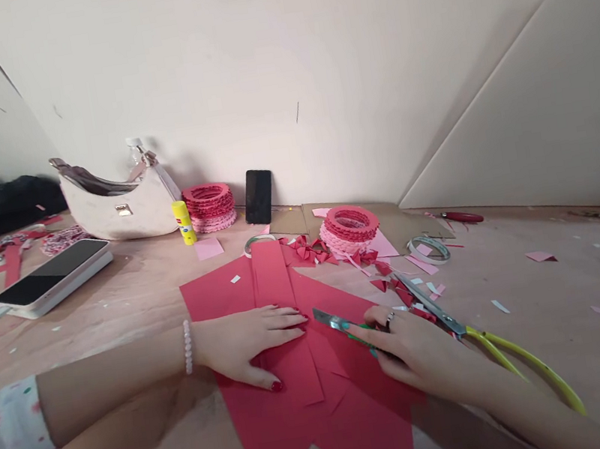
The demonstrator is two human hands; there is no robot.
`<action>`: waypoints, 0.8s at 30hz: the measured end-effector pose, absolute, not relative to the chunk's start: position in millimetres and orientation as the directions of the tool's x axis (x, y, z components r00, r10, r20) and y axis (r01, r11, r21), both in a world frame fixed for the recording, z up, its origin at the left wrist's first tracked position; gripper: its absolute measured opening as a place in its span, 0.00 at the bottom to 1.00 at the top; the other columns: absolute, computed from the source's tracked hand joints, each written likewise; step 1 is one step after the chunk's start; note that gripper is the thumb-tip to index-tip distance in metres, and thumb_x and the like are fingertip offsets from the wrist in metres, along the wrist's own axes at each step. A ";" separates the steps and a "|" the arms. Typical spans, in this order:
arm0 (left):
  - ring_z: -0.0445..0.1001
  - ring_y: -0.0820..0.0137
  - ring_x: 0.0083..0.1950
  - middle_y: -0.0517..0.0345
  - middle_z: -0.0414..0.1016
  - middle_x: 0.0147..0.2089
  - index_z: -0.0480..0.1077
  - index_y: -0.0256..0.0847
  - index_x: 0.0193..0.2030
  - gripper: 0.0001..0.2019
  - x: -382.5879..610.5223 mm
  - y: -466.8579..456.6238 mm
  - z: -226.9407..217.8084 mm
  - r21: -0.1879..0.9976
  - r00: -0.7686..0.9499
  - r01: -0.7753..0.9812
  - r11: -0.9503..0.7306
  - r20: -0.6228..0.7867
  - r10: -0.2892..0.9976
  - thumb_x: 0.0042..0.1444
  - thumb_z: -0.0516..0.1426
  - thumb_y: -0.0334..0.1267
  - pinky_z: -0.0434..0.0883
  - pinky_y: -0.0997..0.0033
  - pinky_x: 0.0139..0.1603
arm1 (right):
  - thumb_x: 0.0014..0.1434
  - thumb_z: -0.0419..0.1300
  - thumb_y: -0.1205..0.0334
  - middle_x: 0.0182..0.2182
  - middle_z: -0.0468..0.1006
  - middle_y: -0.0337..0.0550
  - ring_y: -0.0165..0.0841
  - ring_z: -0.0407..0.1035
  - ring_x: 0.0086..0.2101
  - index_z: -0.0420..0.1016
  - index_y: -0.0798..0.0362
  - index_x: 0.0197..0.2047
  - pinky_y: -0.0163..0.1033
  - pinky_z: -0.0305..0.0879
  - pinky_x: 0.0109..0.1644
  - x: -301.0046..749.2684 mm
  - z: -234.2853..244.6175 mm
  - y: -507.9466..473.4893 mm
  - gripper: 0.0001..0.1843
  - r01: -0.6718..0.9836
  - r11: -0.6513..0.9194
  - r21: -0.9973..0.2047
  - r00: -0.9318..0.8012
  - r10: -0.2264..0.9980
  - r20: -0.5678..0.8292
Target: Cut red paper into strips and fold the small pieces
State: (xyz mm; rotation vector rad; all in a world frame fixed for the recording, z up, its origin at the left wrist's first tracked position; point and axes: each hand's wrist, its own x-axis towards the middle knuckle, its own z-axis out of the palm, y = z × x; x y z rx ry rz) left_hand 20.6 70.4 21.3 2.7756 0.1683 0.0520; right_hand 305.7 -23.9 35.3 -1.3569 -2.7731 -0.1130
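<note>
My left hand (245, 347) lies flat and spread on the red card sheets (355, 428) at 12 o'clock, fingers apart, gripping nothing. My right hand (416, 350) is curled at 1 o'clock, fingers closed round a green craft knife (344, 327), with the blade end pointing toward my left hand and just over the card (the handle is mostly hidden by my fingers, so the blade tip is hard to make out). Yellow-handled scissors (432, 306) run under that hand; I can't tell if I'm holding them or if they're just lying there. The near edge of the card is cut off at the bottom of the view. Red paper scraps (310, 252) lie past the card at 12 o'clock, beside a stack of pink-red paper rings (349, 228). Another ring stack (210, 208), a glue stick (184, 222) and a black phone (258, 197) are at 11 o'clock, against the wall.
</note>
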 end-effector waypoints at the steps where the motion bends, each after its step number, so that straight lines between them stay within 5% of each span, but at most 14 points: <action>1: 0.48 0.55 0.66 0.42 0.50 0.66 0.51 0.34 0.64 0.36 20.3 70.9 19.6 0.364 0.991 0.117 -0.924 0.014 0.131 0.53 0.57 0.49 0.48 0.57 0.65 | 0.53 0.48 0.74 0.36 0.68 0.46 0.33 0.64 0.33 0.65 0.49 0.55 0.35 0.59 0.34 306.1 39.6 -24.4 0.27 0.786 0.618 0.023 -0.618 0.783 0.073; 13: 0.61 0.65 0.60 0.52 0.64 0.59 0.68 0.41 0.53 0.15 28.0 81.7 12.8 0.481 0.963 0.148 -0.864 0.130 0.237 0.61 0.51 0.40 0.57 0.67 0.61 | 0.51 0.50 0.74 0.36 0.70 0.41 0.32 0.65 0.33 0.67 0.40 0.52 0.34 0.57 0.32 313.1 67.6 -45.3 0.28 0.783 0.621 -0.046 -0.621 0.772 -0.135; 18: 0.66 0.68 0.56 0.53 0.69 0.54 0.73 0.40 0.45 0.14 33.4 87.5 16.4 0.649 0.946 0.155 -0.745 0.118 0.300 0.63 0.48 0.39 0.63 0.71 0.56 | 0.50 0.51 0.74 0.38 0.70 0.42 0.31 0.65 0.33 0.66 0.38 0.53 0.34 0.56 0.32 300.9 60.9 -57.5 0.30 0.727 0.683 -0.068 -0.686 0.723 -0.076; 24: 0.66 0.67 0.55 0.52 0.69 0.54 0.74 0.40 0.41 0.14 33.7 90.6 18.0 0.701 0.950 0.141 -0.700 0.103 0.294 0.63 0.47 0.40 0.63 0.69 0.56 | 0.51 0.50 0.75 0.38 0.70 0.44 0.31 0.64 0.33 0.66 0.42 0.54 0.34 0.57 0.35 293.2 52.9 -55.2 0.29 0.691 0.715 -0.108 -0.722 0.691 -0.037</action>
